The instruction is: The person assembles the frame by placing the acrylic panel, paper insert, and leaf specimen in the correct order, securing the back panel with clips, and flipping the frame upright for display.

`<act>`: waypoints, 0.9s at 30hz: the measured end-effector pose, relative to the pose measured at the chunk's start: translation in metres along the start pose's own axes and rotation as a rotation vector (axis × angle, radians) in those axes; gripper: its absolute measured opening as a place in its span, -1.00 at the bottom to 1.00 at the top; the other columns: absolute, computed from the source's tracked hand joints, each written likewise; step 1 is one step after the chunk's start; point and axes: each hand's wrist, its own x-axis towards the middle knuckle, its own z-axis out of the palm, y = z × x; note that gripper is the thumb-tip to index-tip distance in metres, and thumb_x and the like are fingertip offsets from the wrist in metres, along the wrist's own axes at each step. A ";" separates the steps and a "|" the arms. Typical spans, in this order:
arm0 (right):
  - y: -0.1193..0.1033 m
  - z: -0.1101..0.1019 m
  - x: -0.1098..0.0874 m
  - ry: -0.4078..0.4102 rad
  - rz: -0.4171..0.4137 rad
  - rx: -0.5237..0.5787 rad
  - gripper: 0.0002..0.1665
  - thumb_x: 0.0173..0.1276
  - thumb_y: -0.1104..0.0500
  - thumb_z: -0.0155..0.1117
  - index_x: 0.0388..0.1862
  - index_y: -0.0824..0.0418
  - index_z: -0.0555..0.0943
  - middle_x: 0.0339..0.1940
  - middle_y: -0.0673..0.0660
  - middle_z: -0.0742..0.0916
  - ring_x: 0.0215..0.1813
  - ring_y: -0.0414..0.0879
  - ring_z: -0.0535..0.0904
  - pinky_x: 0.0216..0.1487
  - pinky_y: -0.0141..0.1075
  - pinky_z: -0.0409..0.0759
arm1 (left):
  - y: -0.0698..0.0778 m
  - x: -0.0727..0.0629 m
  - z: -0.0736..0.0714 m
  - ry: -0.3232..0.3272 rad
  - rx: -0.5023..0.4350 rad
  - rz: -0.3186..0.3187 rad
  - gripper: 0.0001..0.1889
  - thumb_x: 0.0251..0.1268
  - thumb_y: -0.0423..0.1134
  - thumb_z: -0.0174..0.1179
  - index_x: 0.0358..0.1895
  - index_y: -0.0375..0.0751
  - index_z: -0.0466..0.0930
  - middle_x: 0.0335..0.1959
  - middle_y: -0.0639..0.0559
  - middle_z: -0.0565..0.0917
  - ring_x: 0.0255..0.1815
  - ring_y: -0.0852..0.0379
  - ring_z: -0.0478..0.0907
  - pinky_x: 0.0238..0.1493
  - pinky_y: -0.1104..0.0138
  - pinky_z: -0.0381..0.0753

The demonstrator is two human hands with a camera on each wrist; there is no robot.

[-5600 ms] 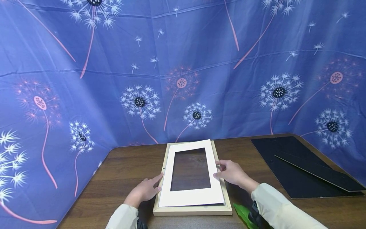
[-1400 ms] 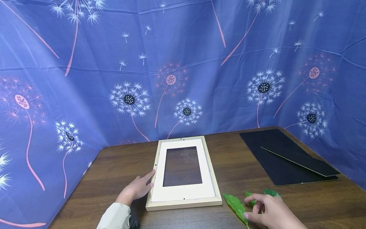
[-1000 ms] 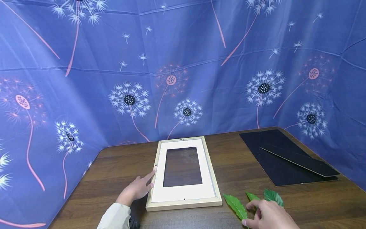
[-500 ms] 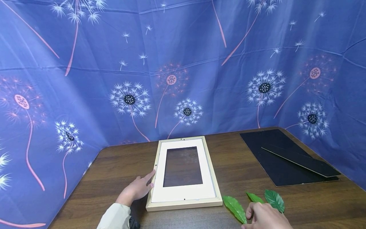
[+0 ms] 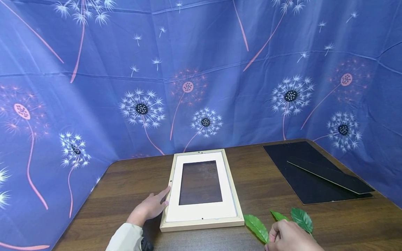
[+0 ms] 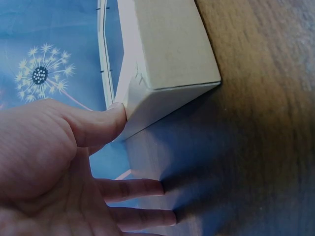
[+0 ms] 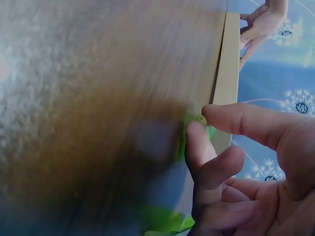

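Observation:
A pale wooden picture frame (image 5: 220, 223) lies on the table, with a white mat (image 5: 201, 213) set inside it around a rectangular window. My left hand (image 5: 147, 208) rests against the frame's left side. Its thumb touches the frame's edge (image 6: 157, 110) in the left wrist view, the other fingers nearly straight. At the front right, my right hand (image 5: 290, 237) pinches the stem end of a light green leaf (image 5: 257, 226) between thumb and index finger; that leaf's tip lies by the frame's lower right corner. The pinched stem (image 7: 202, 119) shows between the fingertips in the right wrist view.
Just beyond my right hand lie another light green leaf (image 5: 278, 216) and a darker green leaf (image 5: 302, 219). A black board (image 5: 289, 157) lies at the back right, a narrower black piece (image 5: 329, 176) on top. Blue dandelion-print cloth (image 5: 245, 101) hangs behind the table (image 5: 132, 184).
The mat, earlier tilted between both hands, now lies flat inside the frame. My right hand has gone from the frame to the front right and taken the leaf's stem. My left hand stays at the frame.

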 end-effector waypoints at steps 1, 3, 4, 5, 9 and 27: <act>0.001 -0.002 0.000 -0.032 -0.027 0.052 -0.74 0.16 0.23 0.55 -0.55 0.18 0.59 -0.65 -0.02 0.55 -0.53 -0.14 0.44 -0.50 -0.33 0.38 | 0.000 0.000 0.000 0.000 0.001 0.001 -0.44 0.56 -0.25 0.05 0.56 -0.21 0.24 0.36 -0.69 0.27 0.39 -0.62 0.24 0.31 -0.39 0.24; 0.004 -0.007 -0.001 -0.094 -0.078 0.154 -0.80 0.20 0.30 0.47 -0.53 0.21 0.60 -0.64 -0.03 0.55 -0.54 -0.17 0.41 -0.52 -0.39 0.33 | 0.000 0.000 0.000 0.001 0.004 0.005 -0.43 0.56 -0.23 0.06 0.55 -0.21 0.24 0.36 -0.69 0.28 0.39 -0.62 0.24 0.31 -0.39 0.24; 0.005 -0.010 -0.002 -0.121 -0.091 0.201 -0.83 0.22 0.32 0.43 -0.51 0.23 0.61 -0.63 -0.03 0.55 -0.54 -0.18 0.39 -0.52 -0.41 0.31 | 0.002 -0.001 0.000 0.004 0.005 0.010 -0.44 0.56 -0.24 0.07 0.55 -0.21 0.26 0.34 -0.71 0.29 0.37 -0.64 0.24 0.29 -0.40 0.25; 0.006 -0.012 -0.002 -0.144 -0.099 0.245 -0.85 0.23 0.34 0.40 -0.51 0.25 0.62 -0.62 -0.03 0.55 -0.54 -0.19 0.38 -0.52 -0.43 0.30 | 0.003 -0.002 0.000 0.004 0.008 0.012 -0.44 0.56 -0.23 0.07 0.55 -0.21 0.26 0.34 -0.71 0.29 0.37 -0.64 0.24 0.29 -0.40 0.25; 0.010 -0.018 -0.004 -0.207 -0.113 0.358 -0.87 0.19 0.43 0.25 -0.51 0.29 0.59 -0.51 0.01 0.65 -0.41 -0.16 0.55 -0.45 -0.40 0.39 | 0.003 -0.003 -0.001 0.005 0.006 0.010 -0.43 0.56 -0.21 0.08 0.55 -0.21 0.26 0.34 -0.70 0.30 0.39 -0.63 0.22 0.30 -0.40 0.24; 0.006 -0.031 -0.006 -0.214 -0.118 0.398 -0.87 0.35 0.37 0.30 -0.39 0.41 0.69 -0.56 0.00 0.65 -0.62 -0.23 0.34 -0.57 -0.47 0.30 | 0.003 -0.001 0.000 0.015 0.032 0.024 -0.44 0.54 -0.22 0.10 0.53 -0.23 0.29 0.31 -0.65 0.38 0.36 -0.60 0.30 0.27 -0.37 0.31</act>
